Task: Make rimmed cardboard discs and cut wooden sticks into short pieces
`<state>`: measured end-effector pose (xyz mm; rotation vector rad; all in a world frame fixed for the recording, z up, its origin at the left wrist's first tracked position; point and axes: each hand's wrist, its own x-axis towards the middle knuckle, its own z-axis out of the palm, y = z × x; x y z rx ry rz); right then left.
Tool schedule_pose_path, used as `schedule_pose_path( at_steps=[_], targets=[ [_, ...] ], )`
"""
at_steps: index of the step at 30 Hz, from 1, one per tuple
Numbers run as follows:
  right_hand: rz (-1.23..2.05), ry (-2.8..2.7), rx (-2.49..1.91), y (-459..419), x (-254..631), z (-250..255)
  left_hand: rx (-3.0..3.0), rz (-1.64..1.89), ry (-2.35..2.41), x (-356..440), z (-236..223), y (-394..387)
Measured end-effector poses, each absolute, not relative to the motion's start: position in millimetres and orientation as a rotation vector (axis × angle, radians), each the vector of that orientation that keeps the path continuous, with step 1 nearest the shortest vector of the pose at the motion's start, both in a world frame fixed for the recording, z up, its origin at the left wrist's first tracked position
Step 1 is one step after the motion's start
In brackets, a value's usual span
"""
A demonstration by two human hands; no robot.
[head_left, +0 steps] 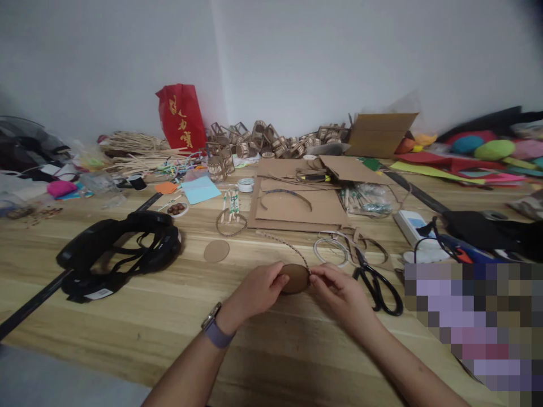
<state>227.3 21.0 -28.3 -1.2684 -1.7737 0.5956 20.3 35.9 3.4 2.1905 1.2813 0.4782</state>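
Black scissors (368,269) beside your right hand (341,291), black headset (82,246) left. Left hand (257,289) pinches round cardboard disc (296,278) over wooden table (169,333); right nips thin braided cord (292,247) at its rim.

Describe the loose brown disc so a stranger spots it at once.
On the wooden table, find the black headset at the picture's left. Just right of it lies the loose brown disc. Unlike the held disc, with patterned cord at its edge, it lies bare and untouched.
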Motion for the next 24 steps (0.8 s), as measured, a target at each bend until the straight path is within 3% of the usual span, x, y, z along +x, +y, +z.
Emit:
schedule_pose_path(
  at_steps=[6, 14, 24],
  targets=[
    [0.651, -1.740, -1.255, 20, 226, -19, 2.126, 0.554, 1.196, 23, 1, 35],
    [1.331, -1.347, -1.145, 14, 212, -18, 1.570, 1.080, 1.080, 27, 7, 31],
    [1.355, -1.048, -1.065, 11, 204, -24, 1.162, 1.186, 0.836, 40, 0, 27]
  ],
)
